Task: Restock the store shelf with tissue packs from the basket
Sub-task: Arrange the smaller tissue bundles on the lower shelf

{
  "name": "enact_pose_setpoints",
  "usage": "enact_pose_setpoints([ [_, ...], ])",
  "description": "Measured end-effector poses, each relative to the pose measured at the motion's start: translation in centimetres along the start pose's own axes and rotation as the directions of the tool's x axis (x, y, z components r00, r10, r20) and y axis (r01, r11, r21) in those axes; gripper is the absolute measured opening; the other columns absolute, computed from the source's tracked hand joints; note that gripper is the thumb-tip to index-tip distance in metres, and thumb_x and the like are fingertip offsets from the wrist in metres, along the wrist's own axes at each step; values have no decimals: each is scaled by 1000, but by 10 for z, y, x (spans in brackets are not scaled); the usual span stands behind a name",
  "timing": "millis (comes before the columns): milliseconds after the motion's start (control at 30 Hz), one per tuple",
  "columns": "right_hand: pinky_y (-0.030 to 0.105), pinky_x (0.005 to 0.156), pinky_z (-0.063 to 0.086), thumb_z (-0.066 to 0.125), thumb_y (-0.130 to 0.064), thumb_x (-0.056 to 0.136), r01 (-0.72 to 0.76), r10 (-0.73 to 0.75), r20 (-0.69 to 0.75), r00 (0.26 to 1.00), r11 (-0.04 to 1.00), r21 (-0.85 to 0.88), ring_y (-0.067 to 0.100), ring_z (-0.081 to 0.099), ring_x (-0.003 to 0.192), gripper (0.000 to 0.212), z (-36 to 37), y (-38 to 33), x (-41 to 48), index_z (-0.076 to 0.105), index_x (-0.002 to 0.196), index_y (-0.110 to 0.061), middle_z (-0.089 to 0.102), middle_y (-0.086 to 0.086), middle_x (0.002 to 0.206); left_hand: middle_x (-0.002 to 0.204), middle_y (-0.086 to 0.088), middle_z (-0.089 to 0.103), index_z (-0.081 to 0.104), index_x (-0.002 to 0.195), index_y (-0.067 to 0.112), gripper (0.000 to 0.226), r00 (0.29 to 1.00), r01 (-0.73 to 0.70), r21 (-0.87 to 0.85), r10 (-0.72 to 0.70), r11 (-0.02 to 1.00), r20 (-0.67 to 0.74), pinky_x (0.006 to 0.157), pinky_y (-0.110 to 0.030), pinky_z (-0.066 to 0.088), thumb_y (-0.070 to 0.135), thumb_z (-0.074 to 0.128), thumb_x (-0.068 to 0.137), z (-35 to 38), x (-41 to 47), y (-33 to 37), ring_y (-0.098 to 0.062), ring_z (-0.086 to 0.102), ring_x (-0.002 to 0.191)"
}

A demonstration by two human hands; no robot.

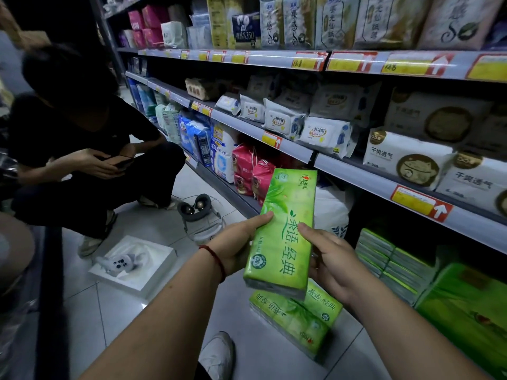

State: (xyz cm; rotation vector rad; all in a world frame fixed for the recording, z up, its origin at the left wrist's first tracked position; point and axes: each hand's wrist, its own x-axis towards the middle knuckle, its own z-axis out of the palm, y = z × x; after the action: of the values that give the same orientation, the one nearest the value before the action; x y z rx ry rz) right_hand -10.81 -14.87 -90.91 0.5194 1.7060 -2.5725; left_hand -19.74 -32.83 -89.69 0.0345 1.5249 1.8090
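A long green tissue pack [282,229] is held up in front of the shelves, tilted a little, between both hands. My left hand [238,242] grips its left edge and my right hand [329,259] holds its right edge and underside. Below it, more green tissue packs [296,322] lie stacked on the floor tiles. On the bottom shelf at the right sit rows of green tissue packs [389,261] and a larger green pack [466,311]. No basket is visible.
A person in dark clothes [82,149] crouches at the left with a phone. On the floor lie a headset [197,209] and a white tray with a device [131,261]. My white shoe [219,355] is at the bottom. Shelf edges [356,176] jut out at the right.
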Motion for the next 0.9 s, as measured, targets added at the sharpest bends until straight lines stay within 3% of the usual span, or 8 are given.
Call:
enact_pose_setpoints([
  [67,54,85,62,78,-34,83,-7,7,-21,1000,1000,5,31,77,87,59,-5,0,4,61,126,4,79,16,104,122,-12,73,69,126,10,69,997,69,89,-65,994,-39,103,-54,53,52,86,73,-5,0,-1,-34,71,112],
  [133,45,71,64,75,-29,90,-13,14,-54,998,1000,25,26,78,76,43,-11,-2,8,64,120,-1,80,13,96,107,-7,77,72,118,12,57,993,117,206,-111,971,-41,90,-46,60,51,80,77,-9,-3,-3,-28,74,95],
  [200,43,66,63,73,-27,93,-47,51,-67,996,997,69,28,78,78,38,-16,-4,11,66,120,-1,79,15,100,109,-8,77,71,119,11,56,992,121,246,-123,962,-8,84,-43,61,45,80,76,-11,-5,-6,-26,74,93],
  [367,48,69,64,73,-31,94,-152,157,-62,986,985,78,38,77,93,39,-27,-5,18,69,120,-3,76,21,113,112,-11,77,71,122,9,60,997,68,233,-71,970,4,79,-40,63,36,83,70,-7,3,-10,-26,74,91],
  [600,52,71,64,73,-27,94,-203,212,-124,969,976,83,40,73,101,42,-45,-2,27,66,127,-4,73,23,120,102,-5,80,72,118,15,35,996,78,246,-66,966,-56,78,-38,62,29,78,86,12,18,-17,-25,73,86],
  [767,57,82,62,75,-15,90,-300,292,-112,950,952,-68,42,74,97,39,-73,-7,16,67,126,-1,74,21,120,111,-10,78,72,117,8,38,991,129,234,-120,964,-53,90,-47,60,25,79,84,28,39,-27,-34,74,103],
  [867,56,84,61,78,-18,89,-385,374,-94,923,905,-183,40,75,78,41,-94,-9,4,67,124,0,71,18,108,112,-10,77,72,115,8,32,987,163,236,-155,958,-51,81,-42,63,25,76,89,41,52,-34,-32,75,93],
  [900,56,80,62,80,-19,87,-403,393,-88,915,895,-191,42,75,81,45,-100,-9,0,65,125,0,67,20,107,113,-10,77,72,115,8,31,986,168,246,-161,955,-49,77,-39,63,26,75,90,48,56,-36,-30,74,89],
])
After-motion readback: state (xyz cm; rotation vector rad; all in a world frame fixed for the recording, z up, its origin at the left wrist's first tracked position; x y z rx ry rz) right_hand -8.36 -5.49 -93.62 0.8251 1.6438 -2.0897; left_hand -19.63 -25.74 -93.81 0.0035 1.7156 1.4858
